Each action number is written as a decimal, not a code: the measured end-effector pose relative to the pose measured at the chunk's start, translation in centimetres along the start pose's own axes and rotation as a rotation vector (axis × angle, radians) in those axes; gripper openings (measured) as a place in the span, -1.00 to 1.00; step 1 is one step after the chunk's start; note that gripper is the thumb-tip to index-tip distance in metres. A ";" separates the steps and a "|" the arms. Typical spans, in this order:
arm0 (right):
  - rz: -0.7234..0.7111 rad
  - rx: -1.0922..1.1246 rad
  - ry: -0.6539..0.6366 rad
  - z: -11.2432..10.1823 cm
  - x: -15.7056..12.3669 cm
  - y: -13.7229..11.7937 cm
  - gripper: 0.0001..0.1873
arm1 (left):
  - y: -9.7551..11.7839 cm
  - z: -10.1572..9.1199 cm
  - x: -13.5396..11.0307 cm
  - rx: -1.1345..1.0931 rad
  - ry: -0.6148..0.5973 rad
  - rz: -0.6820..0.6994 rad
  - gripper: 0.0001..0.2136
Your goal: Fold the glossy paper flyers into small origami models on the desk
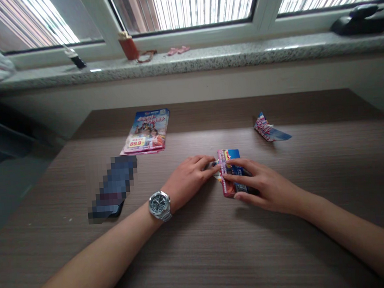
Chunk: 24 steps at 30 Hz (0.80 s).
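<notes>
A colourful flyer (225, 187), folded into a small rectangle, lies on the table in front of me. My right hand (260, 183) rests over its right part, fingers stretched and spread across the printed paper. My left hand (191, 179) comes from the left, its fingertips closed on a small pale pointed flap (217, 175) at the flyer's left edge. The left thumb is hard to make out. A silver watch (159, 206) is on my left wrist. Further back on the right stands a folded paper piece (266, 130) with similar print.
A stack of flyers (150, 131) lies at the back left of the wooden table (200, 257). Nearer me is a dark, pixelated phone-like object (114, 189). On the stone windowsill (225, 59) are a red-brown lighter-shaped item (128, 47), a small bottle (75, 58) and a black device (362, 20).
</notes>
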State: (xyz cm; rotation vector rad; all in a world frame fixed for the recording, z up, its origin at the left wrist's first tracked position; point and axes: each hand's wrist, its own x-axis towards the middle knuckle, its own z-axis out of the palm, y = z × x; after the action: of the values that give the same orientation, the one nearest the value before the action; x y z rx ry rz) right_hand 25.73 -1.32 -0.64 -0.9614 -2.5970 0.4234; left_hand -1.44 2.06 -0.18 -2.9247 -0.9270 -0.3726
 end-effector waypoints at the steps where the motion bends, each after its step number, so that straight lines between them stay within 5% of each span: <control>1: 0.005 -0.005 0.004 0.0 0.1 -0.1 -0.52 | 0.1 0.0 0.0 0.001 -0.001 0.005 -0.63; 15: 0.026 0.007 0.004 0.3 -0.1 0.3 -0.53 | 1.8 -0.2 -0.2 0.008 -0.038 0.047 -0.66; 24: 0.134 0.177 0.255 0.3 2.1 1.6 -0.88 | 2.1 -0.2 -0.1 0.055 -0.058 0.093 -0.62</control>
State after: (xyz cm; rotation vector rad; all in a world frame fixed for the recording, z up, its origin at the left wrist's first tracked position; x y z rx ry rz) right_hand 25.06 1.20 -1.11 -1.0557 -2.2356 0.5189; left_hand -0.36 0.28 0.01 -2.9296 -0.7915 -0.2544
